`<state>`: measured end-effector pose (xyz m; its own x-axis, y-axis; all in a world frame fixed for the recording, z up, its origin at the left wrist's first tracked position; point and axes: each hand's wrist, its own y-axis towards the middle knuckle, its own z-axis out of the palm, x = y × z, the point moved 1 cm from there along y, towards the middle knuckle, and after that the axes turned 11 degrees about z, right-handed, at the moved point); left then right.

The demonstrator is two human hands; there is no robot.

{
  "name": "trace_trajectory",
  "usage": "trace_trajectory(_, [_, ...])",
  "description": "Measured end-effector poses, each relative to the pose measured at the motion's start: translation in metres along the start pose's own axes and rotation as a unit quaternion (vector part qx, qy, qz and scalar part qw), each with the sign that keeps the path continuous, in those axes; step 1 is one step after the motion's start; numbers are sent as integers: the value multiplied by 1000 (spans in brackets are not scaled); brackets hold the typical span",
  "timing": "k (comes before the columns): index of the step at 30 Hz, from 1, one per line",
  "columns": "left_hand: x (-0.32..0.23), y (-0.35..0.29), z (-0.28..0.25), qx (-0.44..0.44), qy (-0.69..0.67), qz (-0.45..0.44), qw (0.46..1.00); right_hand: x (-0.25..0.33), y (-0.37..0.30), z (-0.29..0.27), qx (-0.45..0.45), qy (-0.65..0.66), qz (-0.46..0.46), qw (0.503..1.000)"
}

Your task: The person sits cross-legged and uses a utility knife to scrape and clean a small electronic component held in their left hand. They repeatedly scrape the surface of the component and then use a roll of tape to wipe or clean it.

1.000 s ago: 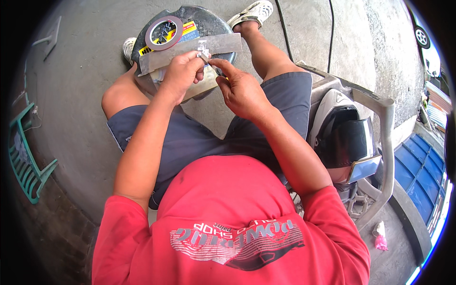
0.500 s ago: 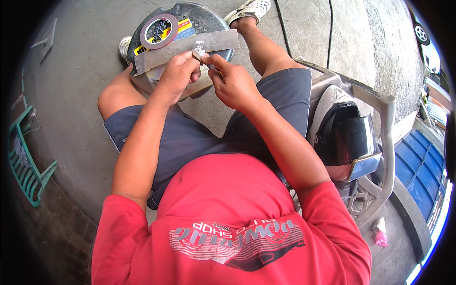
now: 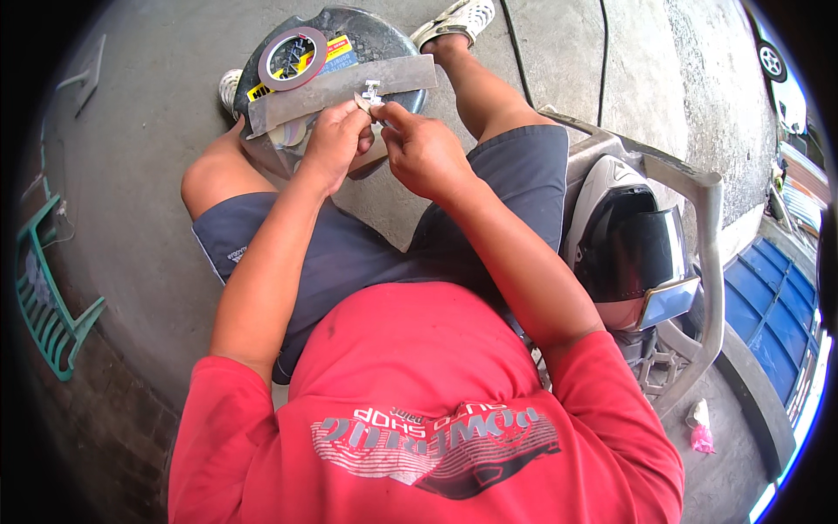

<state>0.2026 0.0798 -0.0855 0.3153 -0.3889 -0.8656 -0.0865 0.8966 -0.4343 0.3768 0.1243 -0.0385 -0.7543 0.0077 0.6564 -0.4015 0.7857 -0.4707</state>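
My left hand [image 3: 339, 138] is closed, pinching a small flat greyish-brown piece [image 3: 361, 101] with a pointed end. Beside it my right hand [image 3: 422, 147] is closed too, thumb and forefinger pressed together near that piece; what they grip, if anything, is hidden. Just beyond my fingertips, small white cut-out shapes [image 3: 373, 88] lie on a long greyish strip [image 3: 323, 98]. The strip rests across a dark round stool top [image 3: 380, 35] between my knees. A thin ring-shaped tape roll [image 3: 289, 85] lies on the far side, over a yellow and blue package [image 3: 340, 56].
A white and black helmet [image 3: 624, 240] sits close by my right thigh, next to a pale chair armrest [image 3: 711, 227]. On the left lies a green plastic chair [image 3: 54, 301]. Black cables [image 3: 521, 61] run along the concrete floor beyond my right foot.
My hands stay together over the strip and shift only slightly. The pointed end of the piece in my left hand now shows more clearly.
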Motion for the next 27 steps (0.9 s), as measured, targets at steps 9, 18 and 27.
trace_trajectory(9, [-12,-7,0,-38,-5,6,999,3,-3,8,-17,6,-29,999])
trace_trajectory(18, [-18,-2,-3,-38,14,-14,999,7,2,0,15,13,21,1000])
trace_trajectory(27, [-26,-1,10,-62,27,-2,998,8,-2,-5,23,61,23,998])
